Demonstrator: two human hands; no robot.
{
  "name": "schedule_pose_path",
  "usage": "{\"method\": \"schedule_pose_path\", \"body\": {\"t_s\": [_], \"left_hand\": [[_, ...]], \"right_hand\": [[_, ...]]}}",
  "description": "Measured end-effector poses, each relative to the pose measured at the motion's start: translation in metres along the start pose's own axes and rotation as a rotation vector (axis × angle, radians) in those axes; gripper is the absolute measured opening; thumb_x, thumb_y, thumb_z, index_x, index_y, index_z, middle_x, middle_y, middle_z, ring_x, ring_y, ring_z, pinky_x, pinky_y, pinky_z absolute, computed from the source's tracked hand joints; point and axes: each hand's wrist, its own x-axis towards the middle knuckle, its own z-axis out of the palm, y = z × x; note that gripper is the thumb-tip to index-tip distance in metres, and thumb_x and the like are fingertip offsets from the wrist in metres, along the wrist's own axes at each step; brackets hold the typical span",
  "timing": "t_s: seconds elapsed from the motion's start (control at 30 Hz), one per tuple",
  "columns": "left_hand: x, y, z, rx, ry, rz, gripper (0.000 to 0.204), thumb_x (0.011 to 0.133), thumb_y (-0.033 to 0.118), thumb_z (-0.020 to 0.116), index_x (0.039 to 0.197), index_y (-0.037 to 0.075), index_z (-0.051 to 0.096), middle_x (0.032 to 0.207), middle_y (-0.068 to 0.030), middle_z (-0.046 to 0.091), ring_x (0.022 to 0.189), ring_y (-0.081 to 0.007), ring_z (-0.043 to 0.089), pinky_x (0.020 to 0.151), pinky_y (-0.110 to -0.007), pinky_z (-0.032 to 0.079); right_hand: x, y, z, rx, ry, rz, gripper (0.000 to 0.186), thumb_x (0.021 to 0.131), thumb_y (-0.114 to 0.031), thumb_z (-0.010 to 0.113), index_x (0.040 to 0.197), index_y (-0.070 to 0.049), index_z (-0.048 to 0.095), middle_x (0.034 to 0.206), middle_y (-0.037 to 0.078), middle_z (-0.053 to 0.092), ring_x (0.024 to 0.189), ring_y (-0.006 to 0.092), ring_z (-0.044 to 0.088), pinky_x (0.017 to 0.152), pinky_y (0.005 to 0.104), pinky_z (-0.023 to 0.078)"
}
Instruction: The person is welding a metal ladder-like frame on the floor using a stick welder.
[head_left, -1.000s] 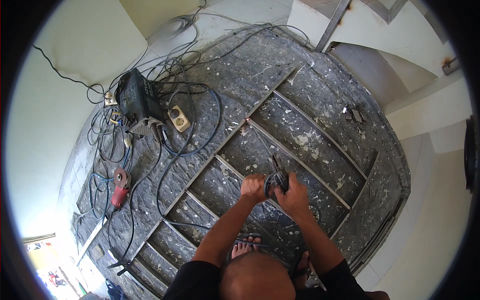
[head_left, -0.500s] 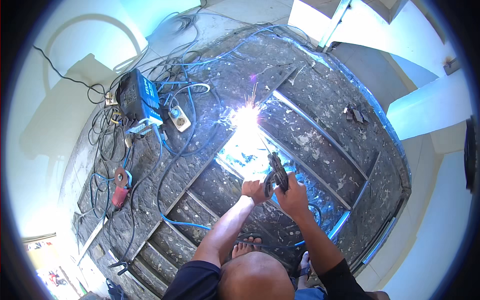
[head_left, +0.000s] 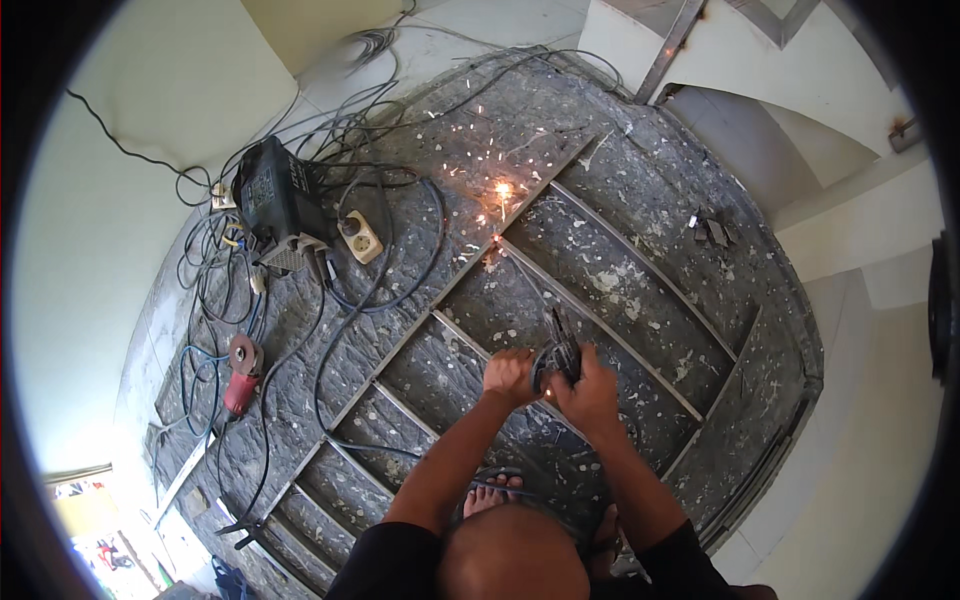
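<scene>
Sparks [head_left: 503, 189] glow while left hand [head_left: 511, 377] and right hand [head_left: 588, 394] grip the electrode holder [head_left: 564, 350].

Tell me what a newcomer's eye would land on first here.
Probably the glowing sparks, scattered upper middle, around and beyond a joint of the ladder-like metal frame. Next, near the centre, the dark electrode holder in the right hand, with the left hand close beside it. Then perhaps the boxy dark machine at upper left.
</scene>
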Motion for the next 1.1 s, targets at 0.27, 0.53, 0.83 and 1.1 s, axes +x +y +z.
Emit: {"method": "schedule_pose_path", "body": {"t_s": [0.27,0.53,0.83,1.1], "left_hand": [[-0.003,-0.001,-0.001,0.007,0.007,0.012,0.026,0.071,0.036,0.063,0.074,0.01,0.063,0.081,-0.0102,0.062,0.079,-0.0293,0.063,0.075,-0.04,0.05],[-0.002,-0.003,-0.001,-0.085,0.13,0.089,0.029,0.074,0.039,0.061,0.076,0.01,0.062,0.076,-0.0095,0.062,0.072,-0.0286,0.062,0.067,-0.041,0.049],[-0.001,-0.006,0.007,0.013,0.013,0.069,0.035,0.073,0.041,0.065,0.086,0.009,0.064,0.084,-0.0104,0.064,0.083,-0.0277,0.063,0.078,-0.039,0.049],[-0.001,-0.002,0.001,-0.007,0.03,0.037,0.032,0.071,0.039,0.066,0.082,0.009,0.064,0.083,-0.0092,0.064,0.082,-0.0273,0.063,0.077,-0.04,0.05]], "right_hand": [[0.0,0.0,0.003,-0.013,-0.014,0.012,0.029,0.077,-0.014,0.067,0.098,-0.002,0.051,0.072,0.02,0.063,0.07,0.041,0.064,0.057,0.0433,0.049],[0.001,-0.001,0.004,0.054,-0.024,-0.02,0.025,0.08,-0.016,0.063,0.098,-0.004,0.049,0.069,0.019,0.061,0.069,0.0419,0.063,0.057,0.0451,0.049],[0.0,-0.004,0.002,0.024,0.04,0.014,0.031,0.078,-0.017,0.067,0.102,-0.002,0.054,0.077,0.02,0.064,0.077,0.042,0.063,0.062,0.0457,0.05],[0.005,0.001,0.006,0.042,0.088,-0.039,0.027,0.077,-0.013,0.068,0.095,-0.001,0.051,0.069,0.019,0.061,0.067,0.0393,0.064,0.054,0.0406,0.047]]}}
